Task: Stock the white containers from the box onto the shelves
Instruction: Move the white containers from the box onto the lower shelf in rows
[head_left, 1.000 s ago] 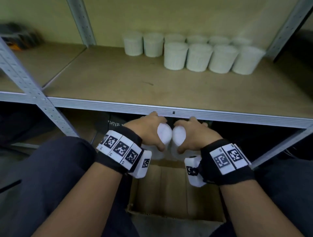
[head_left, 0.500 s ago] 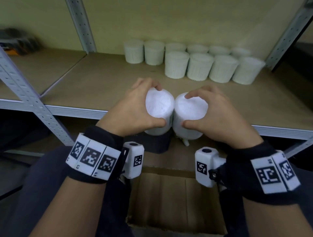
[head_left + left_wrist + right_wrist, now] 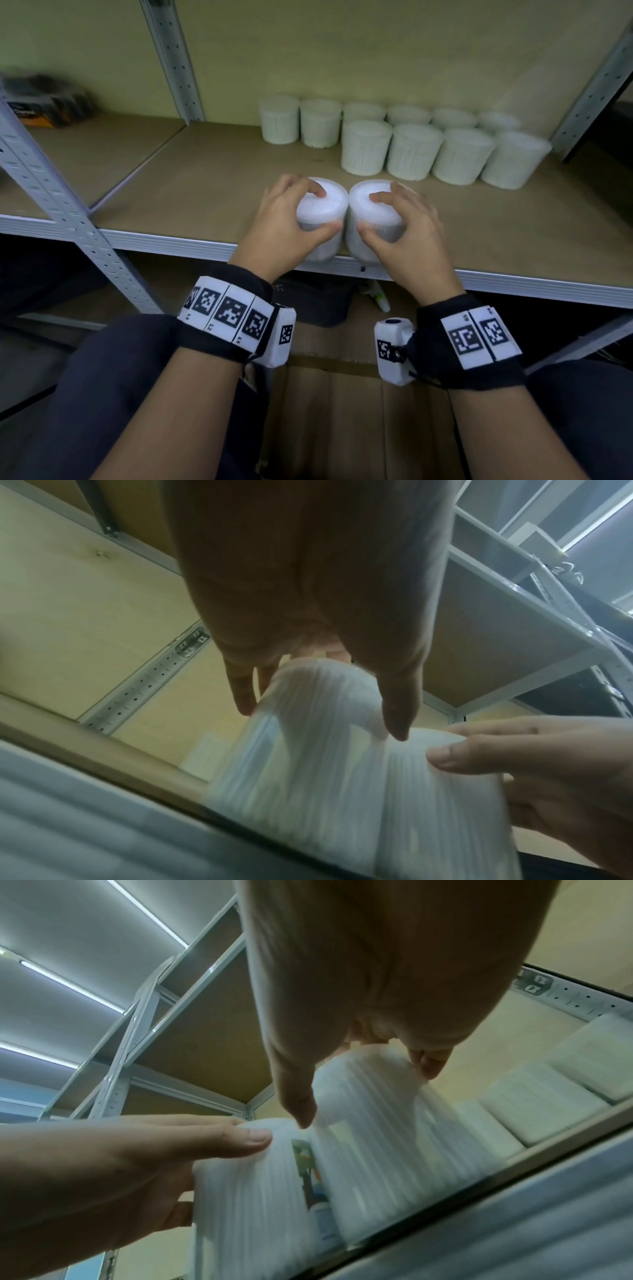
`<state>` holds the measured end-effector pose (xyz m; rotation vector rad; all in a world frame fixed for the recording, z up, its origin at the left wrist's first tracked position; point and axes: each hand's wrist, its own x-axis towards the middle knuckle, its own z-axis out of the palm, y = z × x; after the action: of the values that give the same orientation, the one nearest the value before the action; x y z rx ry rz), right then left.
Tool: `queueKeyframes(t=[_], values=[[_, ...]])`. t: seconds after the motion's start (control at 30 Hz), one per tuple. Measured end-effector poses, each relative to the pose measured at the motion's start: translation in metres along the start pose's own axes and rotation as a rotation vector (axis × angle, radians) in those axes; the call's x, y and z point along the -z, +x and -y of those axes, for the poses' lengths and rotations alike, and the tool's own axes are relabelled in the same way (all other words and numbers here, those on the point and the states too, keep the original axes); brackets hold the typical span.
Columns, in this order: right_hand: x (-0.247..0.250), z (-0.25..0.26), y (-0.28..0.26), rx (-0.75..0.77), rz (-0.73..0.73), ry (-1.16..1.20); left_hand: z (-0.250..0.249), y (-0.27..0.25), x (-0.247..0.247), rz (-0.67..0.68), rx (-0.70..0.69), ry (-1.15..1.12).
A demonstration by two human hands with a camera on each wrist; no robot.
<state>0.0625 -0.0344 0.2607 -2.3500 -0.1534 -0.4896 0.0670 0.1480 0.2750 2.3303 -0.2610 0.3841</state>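
Two white containers are in the hands at this moment, one in each, and they touch each other side by side at the front edge of the shelf (image 3: 205, 192). The left hand (image 3: 279, 226) grips the left container (image 3: 320, 209) from above, with the thumb on the near side and the fingers (image 3: 317, 190) curled over the far side of the lid. The right hand (image 3: 407, 228) holds the right container (image 3: 375, 212) in the same way, as a mirror. I think this top grip is chosen because it leaves the bottom free, so each container can go down flat on the shelf board. Their lower parts are in front of the metal front rail of the shelf, so I cannot tell if they already stand on the board or are just above it.

Both containers are round, upright tubs with a flat lid and fine vertical ribs on the wall. The plastic looks a little translucent. In the right wrist view, a small coloured label shows on the side of the left container.

Further back on the shelf, to the right, ten more containers (image 3: 366, 147) of the same kind stand in two rows, well apart from the held pair. Under the front of the shelf, between the person's knees, lies the open cardboard box (image 3: 325, 411)
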Motion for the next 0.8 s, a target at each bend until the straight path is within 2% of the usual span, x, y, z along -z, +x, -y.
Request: queueKeyframes(t=[0.13, 0.3, 0.43, 0.63, 0.8], values=[[0.008, 0.002, -0.004, 0.000, 0.013, -0.034, -0.001, -0.002, 0.004, 0.025, -0.013, 0.098], [0.027, 0.006, -0.004, 0.039, -0.059, -0.050, -0.012, -0.009, 0.014, 0.000, -0.075, 0.156], [0.034, 0.007, -0.004, 0.065, 0.011, -0.083, -0.016, -0.015, 0.011, -0.003, -0.109, 0.217], [0.034, 0.009, -0.003, 0.078, 0.030, -0.139, -0.016, -0.016, 0.010, -0.063, -0.112, 0.228], [0.029, 0.011, 0.010, 0.073, 0.072, -0.153, -0.014, -0.009, 0.010, -0.092, -0.080, 0.206]])
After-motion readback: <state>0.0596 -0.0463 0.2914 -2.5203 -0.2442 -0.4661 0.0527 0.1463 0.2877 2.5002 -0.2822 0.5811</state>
